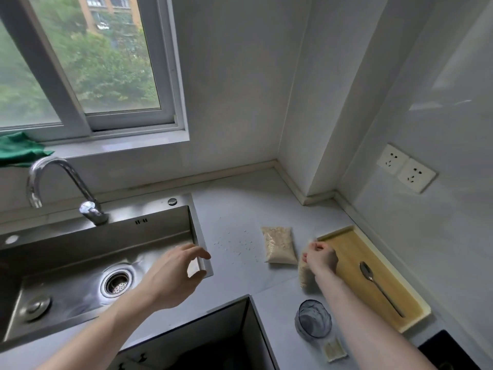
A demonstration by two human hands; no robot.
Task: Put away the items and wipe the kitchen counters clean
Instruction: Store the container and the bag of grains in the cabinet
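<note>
My right hand (321, 259) grips the top of a clear bag of grain (304, 276) standing on the grey counter (240, 209), beside the wooden tray (346, 249). A second bag of grain (279, 244) lies flat just to its left. Loose grains (234, 243) are scattered on the counter between that bag and the sink. My left hand (173, 273) hovers over the sink's right rim with fingers loosely curved, holding nothing. A metal spoon (378, 287) lies on the tray. A clear glass (314, 323) stands near the counter's front edge.
The steel sink (80, 252) with its tap (61, 182) fills the left. A green cloth (18, 149) lies on the window sill. A small packet (333, 351) sits in front of the glass. Wall sockets (406, 168) are at right. A dark opening (213, 340) lies below the counter.
</note>
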